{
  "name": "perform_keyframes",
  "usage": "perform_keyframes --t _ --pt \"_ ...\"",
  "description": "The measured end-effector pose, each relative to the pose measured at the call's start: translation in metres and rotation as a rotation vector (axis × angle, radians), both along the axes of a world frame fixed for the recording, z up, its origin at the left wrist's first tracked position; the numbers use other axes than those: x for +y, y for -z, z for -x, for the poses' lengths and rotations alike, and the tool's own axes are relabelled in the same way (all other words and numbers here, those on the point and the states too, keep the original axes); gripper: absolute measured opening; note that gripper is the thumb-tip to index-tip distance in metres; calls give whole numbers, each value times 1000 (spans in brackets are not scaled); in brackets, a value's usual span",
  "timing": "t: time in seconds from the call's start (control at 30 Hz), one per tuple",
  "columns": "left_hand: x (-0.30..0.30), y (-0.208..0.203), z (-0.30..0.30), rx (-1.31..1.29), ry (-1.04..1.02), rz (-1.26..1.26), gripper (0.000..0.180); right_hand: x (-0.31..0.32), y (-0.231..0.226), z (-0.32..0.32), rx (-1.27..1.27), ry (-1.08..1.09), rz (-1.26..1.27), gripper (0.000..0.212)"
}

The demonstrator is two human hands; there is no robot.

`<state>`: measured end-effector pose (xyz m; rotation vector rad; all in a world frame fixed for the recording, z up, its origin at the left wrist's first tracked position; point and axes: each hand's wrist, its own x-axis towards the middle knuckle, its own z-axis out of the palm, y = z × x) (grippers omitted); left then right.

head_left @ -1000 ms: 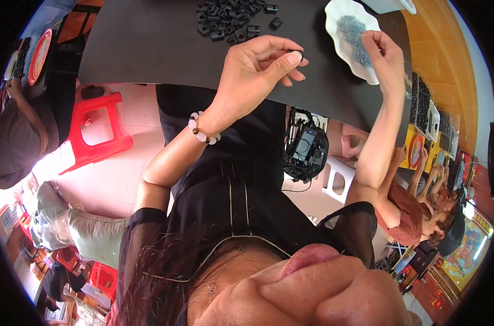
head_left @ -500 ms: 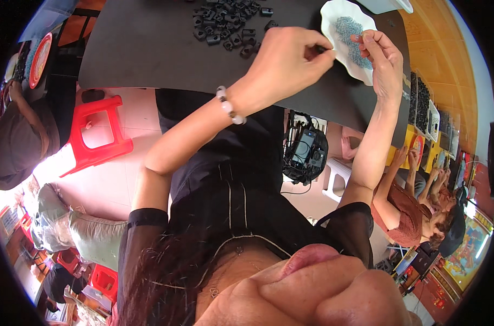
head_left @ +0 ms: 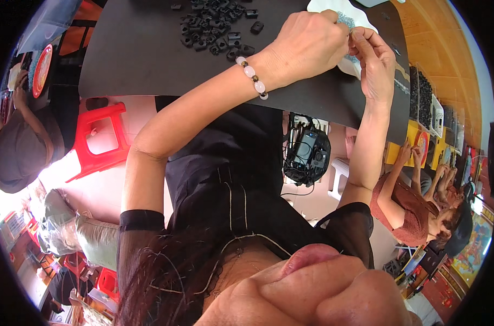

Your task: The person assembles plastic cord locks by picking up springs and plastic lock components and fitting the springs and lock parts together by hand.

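Note:
My left hand (head_left: pixel 309 46), a beaded bracelet (head_left: pixel 250 73) on its wrist, is closed in a pinch over the dark table. Its fingertips meet those of my right hand (head_left: pixel 376 60), also pinched. Whatever sits between the fingertips is hidden or too small to name. Beneath and behind the hands lies a white scalloped dish (head_left: pixel 361 18) holding a heap of tiny blue-grey pieces (head_left: pixel 345 20), partly covered by my fingers. Left of my left hand is a loose pile of small black plastic parts (head_left: pixel 214 27), some with holes through them.
The dark tabletop (head_left: pixel 127 54) ends just in front of my body. Below it are a black bag with a device (head_left: pixel 306 155) and a red plastic stool (head_left: pixel 101 136). Co-workers sit to the left and right, one in a brown top (head_left: pixel 401 209). Trays of black parts (head_left: pixel 423 103) stand at right.
My left hand has moved right and slightly up, and its fingertips now meet my right hand's. The right hand has shifted slightly left. Before, the hands were apart over the dish.

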<state>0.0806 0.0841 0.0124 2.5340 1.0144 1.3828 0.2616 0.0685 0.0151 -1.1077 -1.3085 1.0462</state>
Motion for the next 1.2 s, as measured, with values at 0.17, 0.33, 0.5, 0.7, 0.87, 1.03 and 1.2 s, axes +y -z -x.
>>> perform_keyframes --t 0.17,0.33,0.5,0.7,0.87,1.03,1.2 --pt "7 -17 3 -158 146 351 23 -4 -2 -6 10 3 10 17" --pt "11 -19 7 -448 340 912 25 -2 -3 -7 -58 -7 -22 17" --pt "15 -21 9 -546 381 1080 30 -5 -18 1 -167 -16 -100 23" --pt "23 -12 2 -564 409 1287 28 -10 -14 -9 -229 -101 -141 21" --pt "21 -10 3 -562 460 1391 27 -11 -11 -9 -285 -45 -152 18" --pt "16 -15 6 -483 444 1233 30 -10 -16 -11 -340 -16 -162 16" --pt "1 -32 9 -326 284 845 29 -5 -13 -17 -406 -5 -97 17"
